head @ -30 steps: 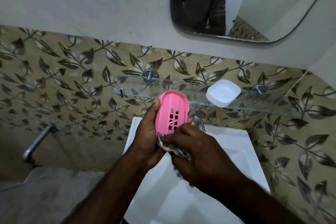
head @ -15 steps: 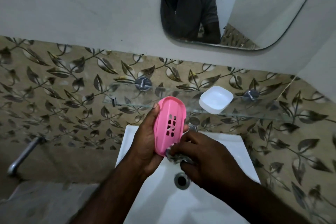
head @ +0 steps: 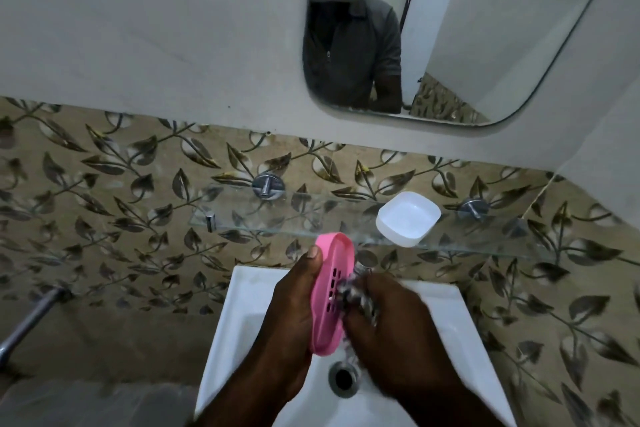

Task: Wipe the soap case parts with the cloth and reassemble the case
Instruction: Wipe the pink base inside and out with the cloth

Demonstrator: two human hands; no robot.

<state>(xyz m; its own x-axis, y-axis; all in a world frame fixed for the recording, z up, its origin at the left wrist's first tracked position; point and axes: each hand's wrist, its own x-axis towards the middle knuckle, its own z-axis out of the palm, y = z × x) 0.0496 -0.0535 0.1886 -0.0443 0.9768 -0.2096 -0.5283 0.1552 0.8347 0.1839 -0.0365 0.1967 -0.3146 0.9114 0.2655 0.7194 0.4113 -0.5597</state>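
Over the white sink [head: 242, 315], the left hand [head: 294, 302] grips the pink slotted tray [head: 332, 291] on edge, thumb near its far rim. Just right of those fingers, the right hand [head: 391, 329] clenches a bunched cloth [head: 356, 298] against the tray's slotted face. Beyond both hands' fingers, well apart, the white case half [head: 408, 218] sits on the glass shelf [head: 277, 215].

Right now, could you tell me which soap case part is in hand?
The pink slotted part, gripped in the left hand; the white part sits alone on the glass shelf.
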